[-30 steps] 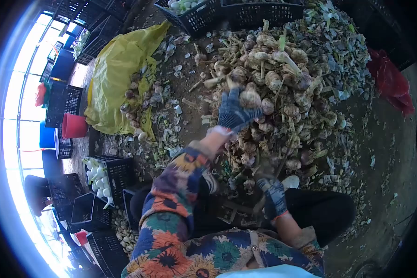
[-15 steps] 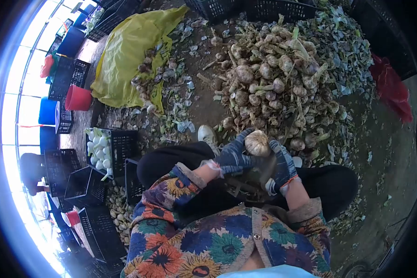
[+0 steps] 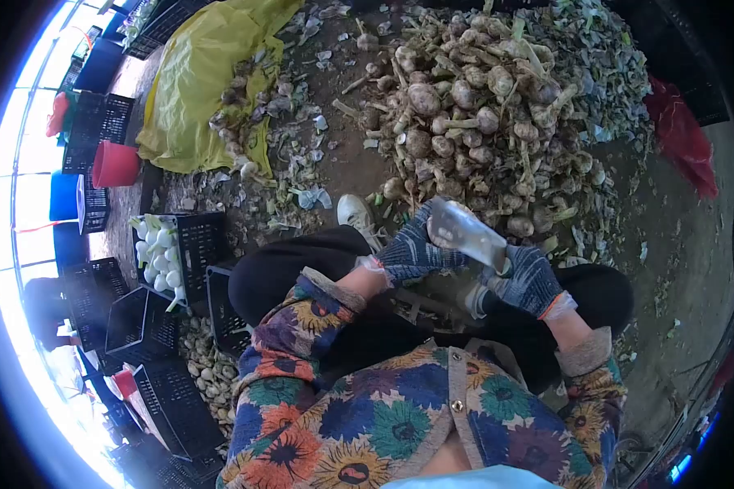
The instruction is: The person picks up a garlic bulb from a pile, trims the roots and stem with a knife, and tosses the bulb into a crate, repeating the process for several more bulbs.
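Observation:
My left hand (image 3: pixel 418 253), in a grey-blue knit glove, is closed around a garlic bulb (image 3: pixel 439 239) above my lap. Most of the bulb is hidden behind the broad metal blade of a knife (image 3: pixel 470 233). My right hand (image 3: pixel 527 281), gloved alike, grips the knife at its handle end, with the blade slanting up and left across the bulb. Just beyond both hands lies a big heap of unpeeled garlic (image 3: pixel 465 134) with dried stems and dirt on it.
Left of my knee stands a black crate (image 3: pixel 204 248) with white trimmed bulbs (image 3: pixel 161 259). A yellow plastic sheet (image 3: pixel 192 90), a red bucket (image 3: pixel 115 165) and more crates lie farther left. Loose skins (image 3: pixel 607 81) and a red mesh bag (image 3: pixel 681 138) are at right.
The knife has risen from low beside my right hand and its blade now crosses in front of the garlic bulb. My right hand has turned and shifted right; the whole view has shifted slightly.

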`<state>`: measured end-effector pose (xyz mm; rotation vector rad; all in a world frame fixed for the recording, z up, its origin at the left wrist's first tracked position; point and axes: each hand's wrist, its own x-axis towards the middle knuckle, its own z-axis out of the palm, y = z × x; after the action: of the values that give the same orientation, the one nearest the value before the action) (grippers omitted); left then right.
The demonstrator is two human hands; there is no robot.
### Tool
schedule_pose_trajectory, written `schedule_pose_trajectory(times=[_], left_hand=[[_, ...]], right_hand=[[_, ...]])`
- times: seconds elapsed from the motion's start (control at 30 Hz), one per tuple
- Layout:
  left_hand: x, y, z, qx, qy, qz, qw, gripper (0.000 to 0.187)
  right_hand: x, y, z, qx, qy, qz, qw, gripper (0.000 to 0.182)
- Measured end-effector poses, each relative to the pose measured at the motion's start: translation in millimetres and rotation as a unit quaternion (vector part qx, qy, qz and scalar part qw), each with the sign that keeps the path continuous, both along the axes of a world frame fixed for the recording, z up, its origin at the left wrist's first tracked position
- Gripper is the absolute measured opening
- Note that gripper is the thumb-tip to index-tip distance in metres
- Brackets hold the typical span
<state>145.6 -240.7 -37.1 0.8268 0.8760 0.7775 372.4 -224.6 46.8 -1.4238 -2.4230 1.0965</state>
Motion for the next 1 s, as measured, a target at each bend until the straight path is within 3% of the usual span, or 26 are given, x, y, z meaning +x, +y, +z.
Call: schedule_pose_trajectory(times=[0.13,0.23,0.33,0.57,0.7,0.77,0.83,0.87,0.9,1.0], left_hand=[[0.1,-7.6,-13.7,0.007,-0.059,-0.009,0.998,0.076],[0.5,-10.7,-19.4,0.012,-0.068,-0.009,0.998,0.076],[-1.1,-12.5,-26.3,0.019,-0.063,-0.007,0.998,0.076],[1.2,-21.1,-20.0,0.086,-0.002,-0.009,0.996,0.077],[0.4,-26.9,-16.2,0.137,0.041,-0.011,0.99,0.077],[0.2,-29.0,-27.4,0.077,-0.031,-0.032,0.996,0.077],[5.9,-23.5,-43.0,-0.064,-0.174,-0.014,0.983,0.078],[2.4,-25.5,-48.8,-0.056,-0.131,-0.022,0.99,0.078],[-0.9,-18.6,-14.0,-0.05,-0.087,-0.028,0.995,0.079],[-34.4,-7.5,11.6,-0.01,0.0,-0.072,0.997,0.081]], right_hand=[[-9.7,1.1,12.3,0.02,-0.13,0.128,0.983,0.041],[-16.3,1.2,4.2,-0.073,-0.039,0.108,0.991,0.032],[-21.7,-0.1,7.2,-0.056,-0.046,0.156,0.985,0.043],[-7.8,1.4,-19.5,-0.076,-0.061,0.209,0.973,0.044],[-1.0,1.8,-34.0,-0.087,-0.097,0.202,0.971,0.044],[3.3,-2.7,-42.8,-0.082,-0.094,0.202,0.971,0.043],[-0.9,-2.0,-37.8,-0.09,-0.117,0.187,0.971,0.038],[-3.6,-0.8,-36.2,-0.092,-0.128,0.183,0.97,0.036],[-5.4,-3.4,-37.3,-0.057,-0.097,0.145,0.983,0.036],[-20.0,-1.5,-38.1,0.023,-0.022,0.064,0.997,0.037]])
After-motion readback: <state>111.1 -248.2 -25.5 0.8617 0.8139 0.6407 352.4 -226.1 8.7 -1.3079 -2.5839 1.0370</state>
